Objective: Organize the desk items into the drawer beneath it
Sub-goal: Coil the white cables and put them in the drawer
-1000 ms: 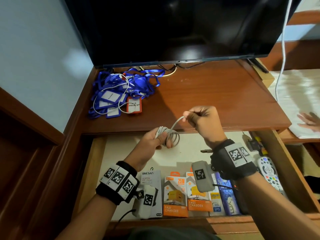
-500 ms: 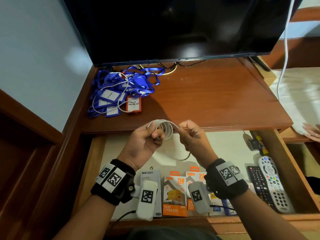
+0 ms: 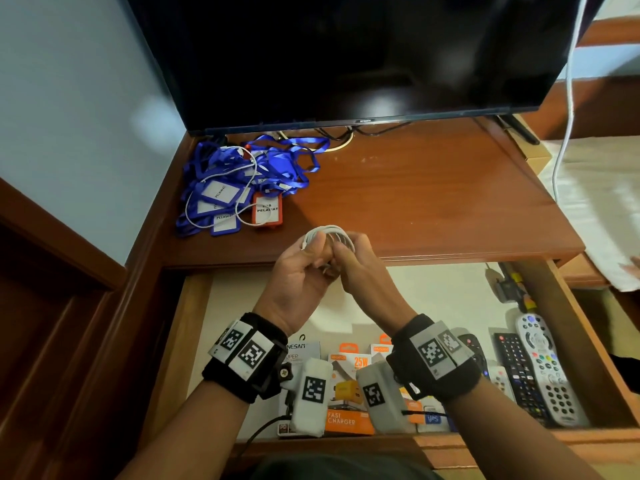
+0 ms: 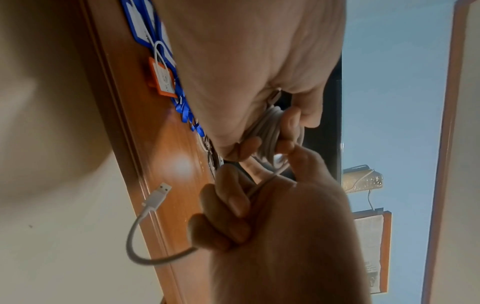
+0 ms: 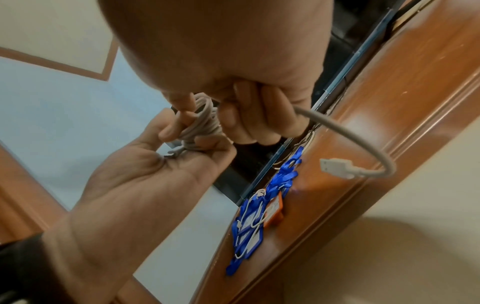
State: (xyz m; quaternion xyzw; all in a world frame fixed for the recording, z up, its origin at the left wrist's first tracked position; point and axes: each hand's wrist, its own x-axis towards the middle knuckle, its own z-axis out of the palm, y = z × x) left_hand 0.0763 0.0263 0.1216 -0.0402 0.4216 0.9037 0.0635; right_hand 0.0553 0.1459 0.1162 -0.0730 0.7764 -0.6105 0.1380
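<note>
- Two hands held together above the front edge of the reddish-brown wooden desk (image 3: 433, 202), over the open wooden drawer (image 3: 194, 323) beneath it.
- Left hand (image 3: 298, 282) pinching a coiled white USB cable (image 3: 327, 233), loops gripped between thumb and curled fingers.
- Right hand (image 3: 360, 271) curled round the loose tail of the same cable, touching the left hand.
- In the right wrist view, tail arcing out below the fist to a free-hanging white USB plug (image 5: 335, 167); a small grey connector lying against the left palm.
- Heaped at the desk's back left corner: a tangle of blue lanyards with blue card holders (image 3: 242, 181), one orange badge holder (image 3: 266, 211) at its front, a thin white wire (image 3: 221, 202) looped over the pile.
- Along the back edge of the desk: a black flat-screen television (image 3: 346, 57), dark.
- Along the drawer's front edge: boxed chargers in orange and white packaging (image 3: 349, 372), partly hidden behind the wrist cameras.
- Near the drawer's right side: a black remote control (image 3: 519, 372) just beside a light grey remote control (image 3: 550, 372).
- At the drawer's back right corner: small dark items, too indistinct to identify.
</note>
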